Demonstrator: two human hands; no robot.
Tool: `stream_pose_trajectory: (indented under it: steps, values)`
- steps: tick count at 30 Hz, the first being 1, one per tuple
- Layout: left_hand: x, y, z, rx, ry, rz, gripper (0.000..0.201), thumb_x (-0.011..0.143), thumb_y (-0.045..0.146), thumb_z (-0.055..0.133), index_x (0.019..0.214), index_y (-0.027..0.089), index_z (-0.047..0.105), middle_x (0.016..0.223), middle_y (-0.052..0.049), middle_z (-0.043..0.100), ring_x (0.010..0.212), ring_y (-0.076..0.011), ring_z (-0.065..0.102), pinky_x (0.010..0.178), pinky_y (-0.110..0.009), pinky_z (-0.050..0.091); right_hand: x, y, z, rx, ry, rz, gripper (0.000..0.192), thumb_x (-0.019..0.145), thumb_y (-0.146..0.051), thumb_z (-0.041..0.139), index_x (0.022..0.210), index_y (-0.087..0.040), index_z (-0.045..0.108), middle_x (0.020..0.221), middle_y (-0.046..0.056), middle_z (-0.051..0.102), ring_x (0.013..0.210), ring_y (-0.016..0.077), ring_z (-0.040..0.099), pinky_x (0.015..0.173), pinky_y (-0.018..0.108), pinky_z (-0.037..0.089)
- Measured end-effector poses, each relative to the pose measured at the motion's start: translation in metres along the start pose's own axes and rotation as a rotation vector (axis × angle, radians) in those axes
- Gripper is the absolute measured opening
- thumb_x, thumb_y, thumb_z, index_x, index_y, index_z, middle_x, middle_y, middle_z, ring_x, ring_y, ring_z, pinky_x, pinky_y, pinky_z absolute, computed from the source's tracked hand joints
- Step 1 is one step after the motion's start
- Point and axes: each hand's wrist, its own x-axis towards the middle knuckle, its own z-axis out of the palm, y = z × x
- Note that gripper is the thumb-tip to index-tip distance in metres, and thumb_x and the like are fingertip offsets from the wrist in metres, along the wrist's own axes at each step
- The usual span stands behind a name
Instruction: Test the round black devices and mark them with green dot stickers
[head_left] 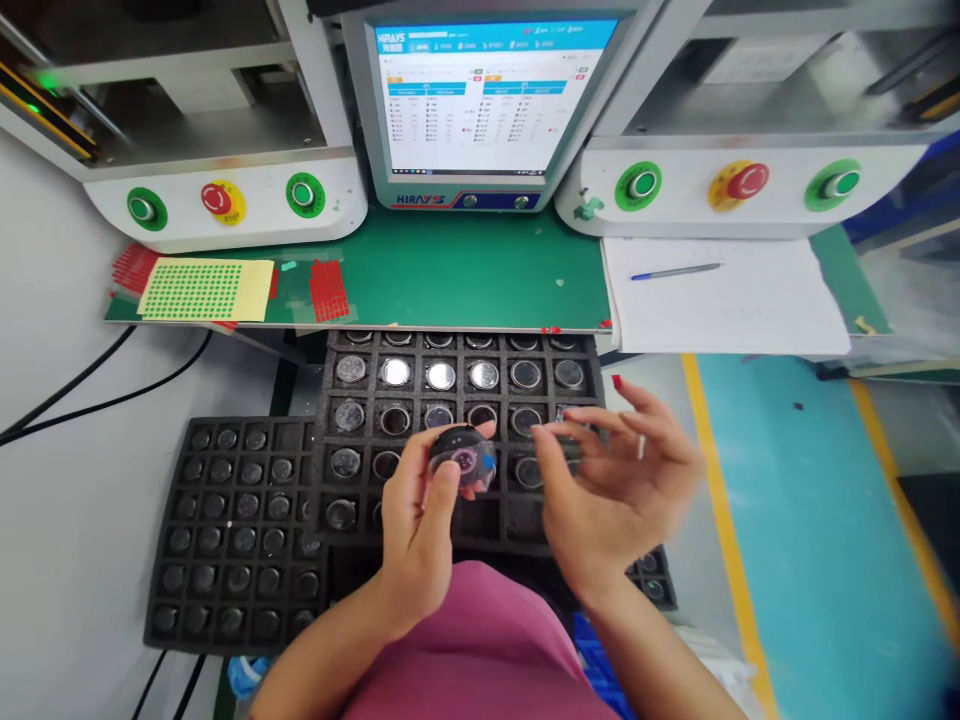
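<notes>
View from a head camera, looking down at two bare hands above a black foam tray (457, 520) of round compartments. The left hand (420, 520) is closed around a small round dark disc part (463, 455), pinched between thumb and fingertips and held just over the tray's middle rows. The right hand (615, 480) is blurred beside it, fingers spread and loosely curled, holding nothing that can be made out. Many tray pockets hold shiny round parts. A second black tray (232, 530) lies to the left, partly under the first. Beyond is a green surface (450, 270) with sticker sheets (202, 290), a monitor (480, 100), button panels, and white paper with a pen (675, 271).
</notes>
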Motion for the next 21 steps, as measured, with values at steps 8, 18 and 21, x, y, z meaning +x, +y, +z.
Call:
stream_pose_trajectory:
  steps: [8, 18, 21]
  values:
    - [-0.005, -0.08, -0.028, 0.833, -0.214, 0.423, 0.007, 0.093, 0.022, 0.056, 0.097, 0.018, 0.06, 0.091, -0.006, 0.077, 0.084, -0.0185, 0.074, 0.073, -0.03, 0.057, 0.023, 0.029, -0.054, -0.075, 0.152, -0.023, 0.039, 0.068, -0.011, 0.076, 0.094, -0.025, 0.05, 0.119, 0.003, 0.055, 0.085, 0.0131, 0.062, 0.071, 0.029, 0.052]
    - [-0.034, -0.14, -0.044, 1.189, -0.513, 0.782, 0.023, 0.09, 0.009, 0.057, 0.104, 0.022, 0.07, 0.095, -0.004, 0.078, 0.098, -0.0213, 0.071, 0.083, -0.033, 0.049, 0.017, 0.03, -0.064, -0.023, 0.202, 0.026, 0.035, 0.069, -0.014, 0.073, 0.093, -0.026, 0.049, 0.117, 0.004, 0.053, 0.085, 0.0141, 0.061, 0.074, 0.033, 0.052]
    - [-0.034, -0.142, -0.045, 1.239, -0.601, 0.768, 0.022, 0.092, 0.013, 0.055, 0.105, 0.024, 0.07, 0.099, -0.004, 0.078, 0.101, -0.0197, 0.07, 0.086, -0.032, 0.05, 0.016, 0.028, -0.065, -0.03, 0.198, 0.043, 0.034, 0.07, -0.017, 0.073, 0.092, -0.026, 0.048, 0.117, 0.004, 0.052, 0.084, 0.0144, 0.061, 0.076, 0.034, 0.053]
